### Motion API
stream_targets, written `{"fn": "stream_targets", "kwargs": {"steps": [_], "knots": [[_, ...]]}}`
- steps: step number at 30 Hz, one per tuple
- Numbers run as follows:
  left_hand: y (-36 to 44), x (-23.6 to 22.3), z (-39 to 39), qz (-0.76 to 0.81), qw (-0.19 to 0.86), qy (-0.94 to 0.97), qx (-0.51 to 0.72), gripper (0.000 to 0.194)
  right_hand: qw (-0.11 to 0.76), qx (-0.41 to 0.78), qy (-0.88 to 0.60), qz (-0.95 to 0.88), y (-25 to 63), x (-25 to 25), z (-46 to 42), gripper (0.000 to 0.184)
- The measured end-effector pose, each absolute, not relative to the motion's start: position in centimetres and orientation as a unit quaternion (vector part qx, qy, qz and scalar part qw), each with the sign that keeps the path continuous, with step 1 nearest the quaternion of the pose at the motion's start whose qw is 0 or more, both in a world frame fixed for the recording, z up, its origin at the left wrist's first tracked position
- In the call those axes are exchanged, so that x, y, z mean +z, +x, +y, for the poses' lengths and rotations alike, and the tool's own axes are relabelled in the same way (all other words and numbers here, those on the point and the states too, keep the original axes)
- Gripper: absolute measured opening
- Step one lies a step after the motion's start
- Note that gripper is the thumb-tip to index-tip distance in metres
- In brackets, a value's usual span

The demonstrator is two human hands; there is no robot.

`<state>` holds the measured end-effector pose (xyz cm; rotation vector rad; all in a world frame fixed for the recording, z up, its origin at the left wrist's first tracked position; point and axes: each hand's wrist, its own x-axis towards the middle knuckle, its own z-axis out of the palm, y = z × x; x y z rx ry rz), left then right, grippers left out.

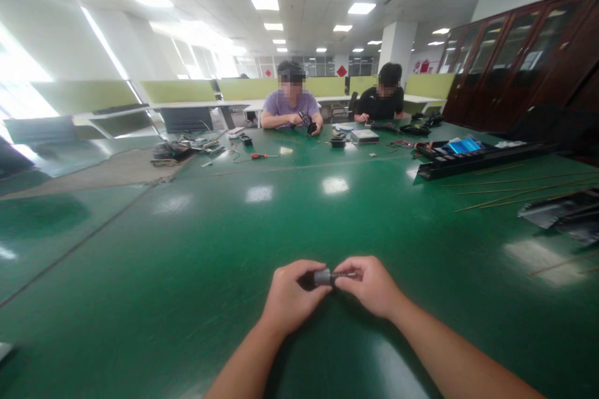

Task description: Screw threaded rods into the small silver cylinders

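Just above the green table (243,237), a small grey metal cylinder (322,277) is gripped between the thumb and fingers of my left hand (289,299). From its right end a thin dark rod (341,275) sticks out sideways, possibly a threaded shaft. The thumb and fingertips of my right hand (377,287) pinch that rod close to the cylinder. Both hands meet near the front middle of the table, and the cylinder's left end is partly hidden by my left hand.
Across the table sit a person in a purple shirt (292,106), holding a dark device, and a person in black (381,103). A screwdriver (259,156) and piled parts (175,149) lie far left. To the right are thin rods (503,199) and a black channel (482,159).
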<state>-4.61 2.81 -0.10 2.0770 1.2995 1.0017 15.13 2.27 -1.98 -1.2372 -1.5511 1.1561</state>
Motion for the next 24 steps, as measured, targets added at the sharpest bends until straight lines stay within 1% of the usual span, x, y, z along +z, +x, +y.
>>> {"fn": "stream_targets", "kwargs": {"steps": [24], "knots": [[-4.84,0.02,2.87,0.459,0.229,0.773,0.373,0.023,0.416,0.458,-0.488,-0.615,15.32,-1.54,2.08,0.012]]}}
